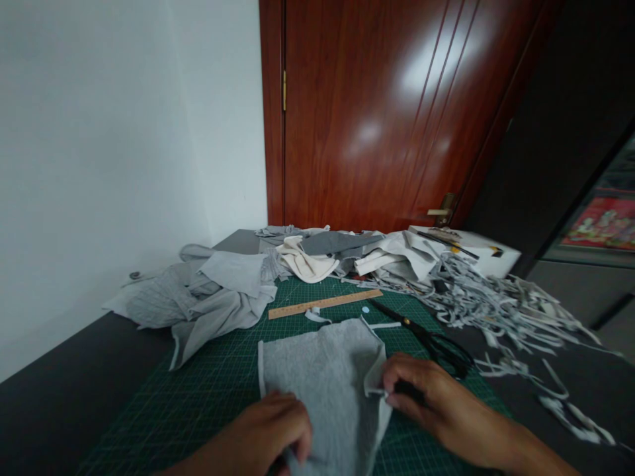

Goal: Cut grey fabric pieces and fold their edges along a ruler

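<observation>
A grey piece of cloth [327, 370] lies on the green cutting mat [188, 396], its right edge lifted and folded over. My right hand [417, 393] pinches that right edge between thumb and fingers. At the cloth's lower left, my left hand [278, 426] is closed on the fabric, slightly blurred. Beyond the cloth are a wooden ruler [325, 304] and a small curled scrap [315, 315]. Black-handled scissors [421, 334] lie to the right, above my right hand, with a small pale disc [366, 309] near their tips.
A heap of grey cloth [218, 291] stands at the left by the wall. White and grey fabric pieces [307, 258] line the back. Many thin cut strips [486, 304] spread over the right side, beside a white box [501, 261]. A brown door [367, 119] rises behind.
</observation>
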The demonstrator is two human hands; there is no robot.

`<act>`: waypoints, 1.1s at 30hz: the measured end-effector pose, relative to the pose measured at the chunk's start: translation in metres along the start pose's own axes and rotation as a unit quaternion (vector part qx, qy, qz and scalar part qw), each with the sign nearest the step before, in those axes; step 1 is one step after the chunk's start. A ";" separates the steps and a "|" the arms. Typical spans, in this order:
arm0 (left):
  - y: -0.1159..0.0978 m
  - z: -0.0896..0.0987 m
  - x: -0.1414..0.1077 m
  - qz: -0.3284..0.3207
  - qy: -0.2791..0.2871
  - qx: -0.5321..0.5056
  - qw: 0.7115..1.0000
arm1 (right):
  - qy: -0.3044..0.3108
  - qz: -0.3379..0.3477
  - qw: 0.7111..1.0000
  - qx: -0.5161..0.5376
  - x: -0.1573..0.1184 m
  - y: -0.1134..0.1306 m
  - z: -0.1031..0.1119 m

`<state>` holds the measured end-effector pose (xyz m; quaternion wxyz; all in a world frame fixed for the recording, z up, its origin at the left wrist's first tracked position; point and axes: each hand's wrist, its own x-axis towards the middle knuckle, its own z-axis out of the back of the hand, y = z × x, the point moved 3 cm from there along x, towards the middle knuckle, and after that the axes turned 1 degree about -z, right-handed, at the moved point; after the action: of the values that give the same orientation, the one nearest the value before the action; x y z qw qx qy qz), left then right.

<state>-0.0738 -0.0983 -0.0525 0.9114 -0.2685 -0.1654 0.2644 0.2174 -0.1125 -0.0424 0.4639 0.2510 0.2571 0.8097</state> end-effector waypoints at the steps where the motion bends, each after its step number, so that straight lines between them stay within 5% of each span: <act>1: 0.001 0.008 0.001 0.022 -0.024 -0.021 0.999 | -0.033 -0.005 0.999 0.005 0.003 0.000 0.006; 3: 0.003 0.032 0.009 0.076 -0.068 -0.064 0.993 | -0.121 -0.008 0.992 0.018 0.012 0.001 0.020; 7: 0.000 0.094 0.033 0.070 -0.263 -0.173 0.946 | -0.287 0.008 0.949 0.131 0.036 0.013 0.055; 12: -0.011 0.137 0.044 0.069 -0.375 -0.246 0.891 | -0.290 0.009 0.915 0.280 0.057 0.040 0.083; 17: -0.027 0.143 0.032 0.039 -0.378 -0.272 0.884 | -0.226 0.014 0.917 0.327 0.054 0.059 0.087; 27: -0.061 0.140 0.010 0.059 -0.341 -0.306 0.887 | -0.275 0.015 0.849 0.450 0.030 0.090 0.088; 30: -0.040 0.134 0.009 0.087 -0.333 -0.224 0.912 | -0.217 -0.036 0.855 0.470 0.038 0.078 0.076; 33: 0.004 0.118 0.008 0.123 -0.317 -0.067 0.938 | -0.136 -0.092 0.875 0.456 0.054 0.048 0.045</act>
<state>-0.1213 -0.0432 0.0415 0.7521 -0.2493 -0.4290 0.4338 0.1930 -0.0771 0.0315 0.4007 0.5178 0.5541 0.5140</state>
